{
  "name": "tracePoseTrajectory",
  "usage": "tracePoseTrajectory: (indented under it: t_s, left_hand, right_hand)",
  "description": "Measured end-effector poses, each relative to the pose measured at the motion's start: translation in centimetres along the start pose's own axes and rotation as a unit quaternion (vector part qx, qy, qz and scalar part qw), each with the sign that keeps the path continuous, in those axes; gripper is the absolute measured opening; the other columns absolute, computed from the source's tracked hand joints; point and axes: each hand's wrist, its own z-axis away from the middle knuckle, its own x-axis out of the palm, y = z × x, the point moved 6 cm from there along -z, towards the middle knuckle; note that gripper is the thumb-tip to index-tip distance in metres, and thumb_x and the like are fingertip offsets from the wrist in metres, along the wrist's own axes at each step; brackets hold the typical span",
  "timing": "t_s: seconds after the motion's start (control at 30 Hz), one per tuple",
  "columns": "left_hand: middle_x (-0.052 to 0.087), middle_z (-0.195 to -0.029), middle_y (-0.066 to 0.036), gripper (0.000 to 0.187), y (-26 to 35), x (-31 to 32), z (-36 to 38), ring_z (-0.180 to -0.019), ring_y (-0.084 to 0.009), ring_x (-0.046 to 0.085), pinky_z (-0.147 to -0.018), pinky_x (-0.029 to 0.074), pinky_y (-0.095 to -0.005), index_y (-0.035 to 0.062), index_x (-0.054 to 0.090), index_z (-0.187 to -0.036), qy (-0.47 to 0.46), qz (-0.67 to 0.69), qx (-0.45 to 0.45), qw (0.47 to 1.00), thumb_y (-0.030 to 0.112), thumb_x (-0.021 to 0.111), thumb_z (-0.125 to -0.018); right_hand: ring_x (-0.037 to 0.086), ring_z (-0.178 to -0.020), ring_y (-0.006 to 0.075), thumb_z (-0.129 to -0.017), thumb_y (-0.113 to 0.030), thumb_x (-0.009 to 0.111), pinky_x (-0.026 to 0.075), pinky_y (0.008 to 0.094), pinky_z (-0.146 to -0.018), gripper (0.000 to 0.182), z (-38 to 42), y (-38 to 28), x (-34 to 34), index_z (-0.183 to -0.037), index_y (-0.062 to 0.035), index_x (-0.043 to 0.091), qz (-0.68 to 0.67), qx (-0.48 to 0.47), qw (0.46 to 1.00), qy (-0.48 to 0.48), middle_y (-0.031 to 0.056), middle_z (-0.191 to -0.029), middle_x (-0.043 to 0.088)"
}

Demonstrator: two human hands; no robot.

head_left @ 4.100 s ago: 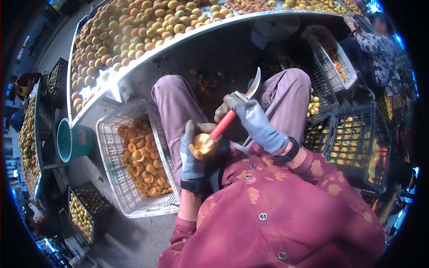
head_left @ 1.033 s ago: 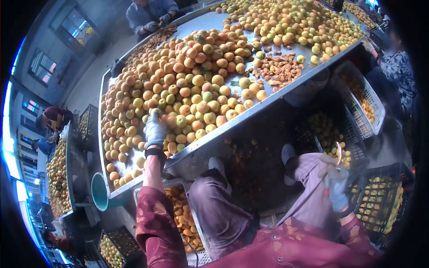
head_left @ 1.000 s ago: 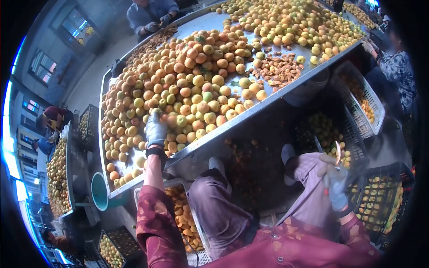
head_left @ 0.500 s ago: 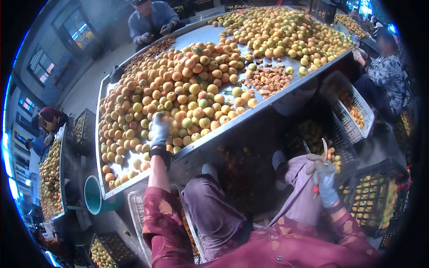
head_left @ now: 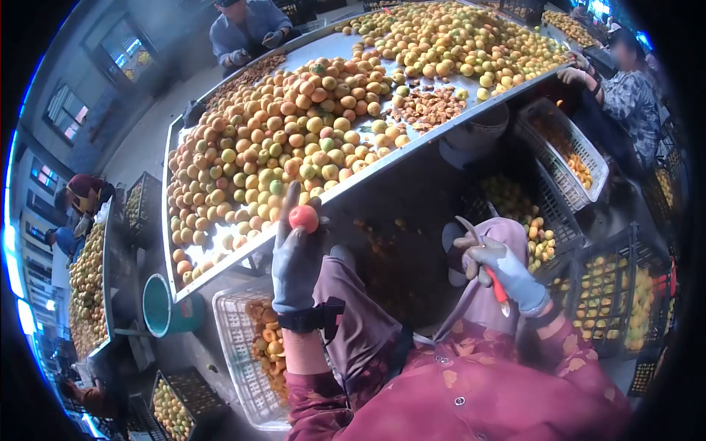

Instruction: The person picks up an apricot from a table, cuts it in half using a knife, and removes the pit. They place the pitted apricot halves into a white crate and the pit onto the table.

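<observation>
In the head view my left hand, in a grey-white glove, grips a reddish apricot between thumb and fingers, just off the table's near edge. My right hand, also gloved, is closed round a red-handled knife above my right knee. Its curved blade points up and to the left. Beyond my left hand a large heap of apricots lies on the metal-rimmed table. A pile of brown apricot pits sits near the table's front edge.
Cut apricots fill a white crate beside my left leg. A teal bucket stands left of it. Black crates and a white crate of fruit are at the right. Co-workers sit at the table's far side and right end.
My left hand has come back from the heap toward me and now holds a reddish apricot. My right hand has shifted left with the knife, whose blade has tilted further left.
</observation>
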Motion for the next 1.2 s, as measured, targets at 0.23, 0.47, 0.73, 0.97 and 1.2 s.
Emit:
tracePoseTrajectory:
  t_s: [0.23,0.47,0.73,0.97,1.2]
  left_hand:
    - [0.056,-0.125,-0.01,0.068,-1.0,4.1,5.8,-0.094,-0.0158,0.061,-0.083,0.052,-0.0267,0.0032,0.036,-0.145,0.014,-0.108,0.04,0.993,-0.005,0.062,-0.083]
    - [0.057,-0.125,-0.009,0.062,-1.0,5.9,9.3,-0.095,-0.0132,0.059,-0.086,0.049,-0.0253,0.0021,0.047,-0.137,0.028,-0.268,0.037,0.962,-0.01,0.062,-0.078]
    - [0.057,-0.124,-0.008,0.06,-1.3,7.2,12.5,-0.107,-0.0125,0.055,-0.094,0.046,-0.0252,0.0,0.049,-0.134,-0.006,-0.354,0.004,0.935,-0.006,0.067,-0.078]
    - [0.047,-0.141,-0.012,0.06,-2.3,7.5,14.5,-0.119,-0.0148,0.05,-0.103,0.039,-0.0286,-0.0041,0.042,-0.139,-0.046,-0.213,-0.081,0.973,0.001,0.064,-0.083]
    - [0.046,-0.143,-0.014,0.059,-2.7,7.6,14.8,-0.122,-0.016,0.048,-0.104,0.038,-0.0291,-0.0048,0.043,-0.137,-0.06,-0.22,-0.101,0.968,0.001,0.063,-0.082]
  right_hand:
    - [0.049,-0.056,0.0032,-0.098,-0.028,0.051,0.04,0.0183,-0.053,0.039,2.7,0.4,5.6,-0.13,-0.0059,0.053,0.048,0.024,0.994,-0.093,-0.0008,-0.074,0.059]
    - [0.058,-0.068,0.0078,-0.099,-0.046,0.047,0.046,0.0243,-0.061,0.048,5.4,-2.9,8.2,-0.124,-0.0074,0.06,0.226,-0.102,0.963,-0.107,0.0001,-0.078,0.063]
    - [0.065,-0.069,0.0349,-0.093,-0.034,0.06,0.05,0.0382,-0.058,0.029,5.0,-4.2,9.6,-0.103,-0.0077,0.066,0.352,-0.352,0.86,-0.115,0.0172,-0.081,0.067]
    - [0.065,-0.07,0.0352,-0.09,-0.031,0.062,0.051,0.0428,-0.058,0.022,5.8,-5.6,10.2,-0.1,-0.012,0.065,0.454,-0.37,0.799,-0.135,0.0143,-0.078,0.066]
    - [0.067,-0.071,0.0291,-0.091,-0.03,0.061,0.052,0.0362,-0.06,0.026,5.5,-5.5,9.9,-0.104,-0.0083,0.066,0.516,-0.318,0.779,-0.163,0.0122,-0.082,0.069]
